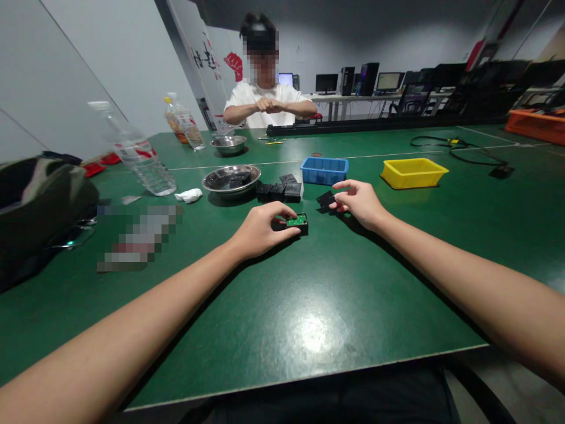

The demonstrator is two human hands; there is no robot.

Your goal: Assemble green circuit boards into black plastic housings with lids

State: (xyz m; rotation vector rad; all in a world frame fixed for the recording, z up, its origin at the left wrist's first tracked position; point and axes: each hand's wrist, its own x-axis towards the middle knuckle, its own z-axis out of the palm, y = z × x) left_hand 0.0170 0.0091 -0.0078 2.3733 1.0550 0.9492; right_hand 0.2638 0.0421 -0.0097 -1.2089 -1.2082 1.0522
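Observation:
My left hand (267, 229) grips a small black case with a green circuit board (296, 220) showing in its open top, thumb along the near side and fingers over the far side. The case rests on the green table. To its right, my right hand (359, 203) pinches a thin flat black plate (325, 199) between thumb and fingers, tilted just above the table. Behind the left hand stand several black cases (279, 191) in a cluster. A steel bowl (212, 184) beside them holds more black pieces.
A blue bin (324, 169) and a yellow bin (414, 173) stand beyond my hands. Bottles (143, 162), a crumpled tissue (189, 195) and a bag (39, 200) are at left. A black cable (468, 150) lies at right. Across the table sits a person (267, 106), hands together.

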